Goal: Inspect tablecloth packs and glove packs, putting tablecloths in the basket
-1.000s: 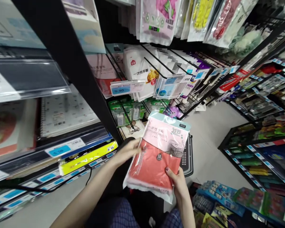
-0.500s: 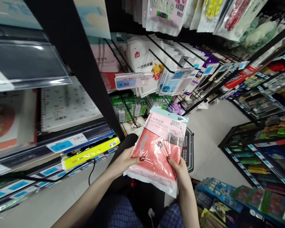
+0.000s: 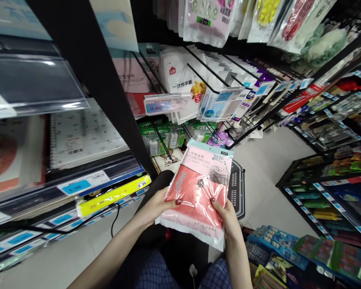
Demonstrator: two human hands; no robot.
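Note:
I hold a flat clear plastic packet (image 3: 198, 188) with a coral-red cloth inside and a pink and mint header card. My left hand (image 3: 158, 204) grips its left edge, thumb on the front. My right hand (image 3: 227, 216) grips the lower right edge, thumb pressed on the front too. The packet is tilted, its top pointing away from me toward the hanging goods.
A black shopping basket (image 3: 236, 192) sits on the floor behind the packet. Pegs with white glove packs (image 3: 180, 80) and a 9.90 price tag (image 3: 162, 105) hang ahead. Notebooks (image 3: 84, 134) lie on shelves at left. Low shelves of goods (image 3: 327, 192) stand at right, pale floor between.
The packet has dropped a little and turned toward me. My left hand slid from its upper left edge down to the lower left, thumb now on the front.

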